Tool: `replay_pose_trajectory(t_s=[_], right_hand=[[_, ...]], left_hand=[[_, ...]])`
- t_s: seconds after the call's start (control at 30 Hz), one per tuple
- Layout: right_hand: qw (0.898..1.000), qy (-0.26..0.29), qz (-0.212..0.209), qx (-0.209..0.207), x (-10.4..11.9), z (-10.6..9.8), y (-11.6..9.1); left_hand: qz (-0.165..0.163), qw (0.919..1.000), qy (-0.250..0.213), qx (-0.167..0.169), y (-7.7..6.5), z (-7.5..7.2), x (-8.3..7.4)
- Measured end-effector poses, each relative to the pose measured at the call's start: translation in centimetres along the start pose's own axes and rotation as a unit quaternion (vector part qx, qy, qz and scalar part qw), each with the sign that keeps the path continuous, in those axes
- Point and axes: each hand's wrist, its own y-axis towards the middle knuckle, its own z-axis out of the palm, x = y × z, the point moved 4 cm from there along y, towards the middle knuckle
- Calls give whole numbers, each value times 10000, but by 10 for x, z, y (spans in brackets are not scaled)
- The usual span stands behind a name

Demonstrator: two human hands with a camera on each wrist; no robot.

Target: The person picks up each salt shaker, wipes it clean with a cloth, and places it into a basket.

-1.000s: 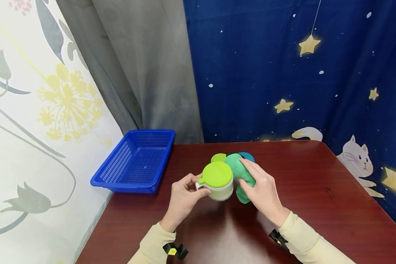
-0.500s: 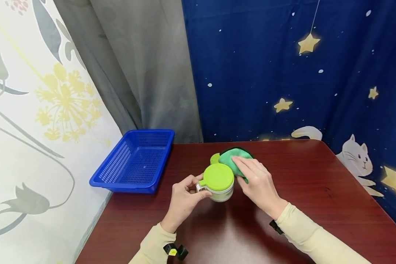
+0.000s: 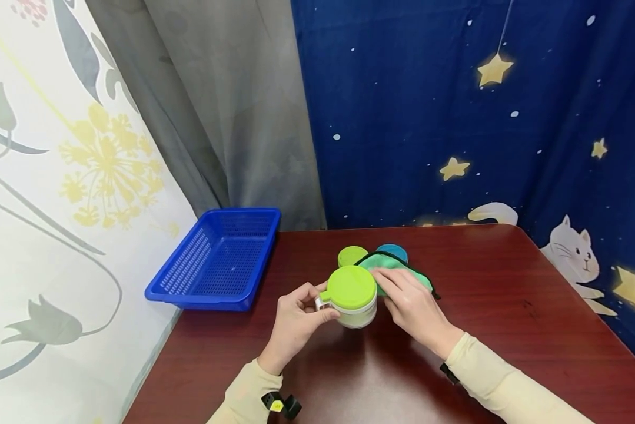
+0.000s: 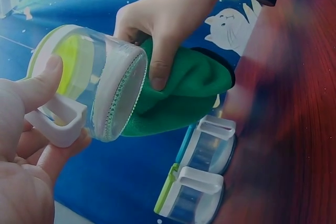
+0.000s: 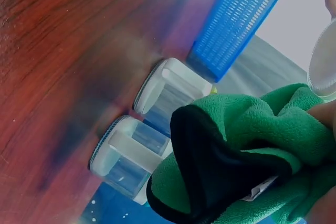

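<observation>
Left hand (image 3: 295,317) grips the clear jar (image 3: 356,316) at its handle, holding it off the bench (image 3: 508,330), lime lid (image 3: 351,287) uppermost. Right hand (image 3: 416,311) bunches the green cloth (image 4: 181,93), thumb over the folds, close by the jar's base; contact unclear. Change over the last half second: cloth drawn down and nearer the person, baring the blue lid (image 3: 393,252) behind; left grip much as before. Reading: wiping probably in hand, cloth now lower on the jar. Two other jars (image 5: 165,95) stand behind on the bench.
</observation>
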Motion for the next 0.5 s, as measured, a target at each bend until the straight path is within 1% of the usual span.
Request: replay_pose_trajectory(t_s=[0.2, 0.37, 0.43, 0.5], right_hand=[[9993, 250, 251, -136, -6, -4, 6], [9944, 742, 626, -408, -13, -10, 12], [9921, 975, 611, -503, -15, -12, 14], [9916, 1101, 473, -493, -15, -13, 16]], left_hand=[[38, 9999, -33, 152, 0, 4, 1], [-170, 9990, 48, 402, -3, 12, -2], [-250, 9981, 59, 566, -5, 17, -6], [-261, 9972, 94, 699, -7, 21, -12]])
